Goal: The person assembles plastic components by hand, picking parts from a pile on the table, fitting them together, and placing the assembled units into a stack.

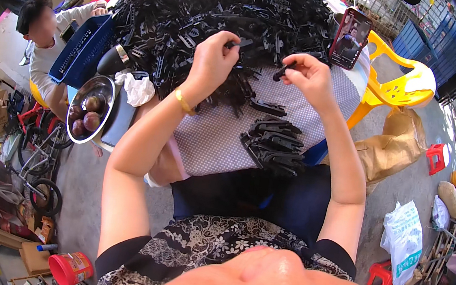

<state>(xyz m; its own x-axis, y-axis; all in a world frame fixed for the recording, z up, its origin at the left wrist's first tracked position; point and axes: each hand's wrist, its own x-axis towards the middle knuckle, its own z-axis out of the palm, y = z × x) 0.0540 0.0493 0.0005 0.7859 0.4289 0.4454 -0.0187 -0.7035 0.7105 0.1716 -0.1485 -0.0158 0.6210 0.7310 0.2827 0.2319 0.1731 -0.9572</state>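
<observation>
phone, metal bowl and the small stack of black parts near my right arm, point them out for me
phone (350,37), head view, middle of its lit screen
metal bowl (80,122), head view, bare lower rim
small stack of black parts (274,145), head view, centre of the stack

Matt black plastic clips (223,8) heaped on a dotted woven tablecloth (216,141), polished metal bowl (90,108) (mirror-bright rim), glossy yellow plastic chair (399,88), crumpled white paper (138,88)
</observation>
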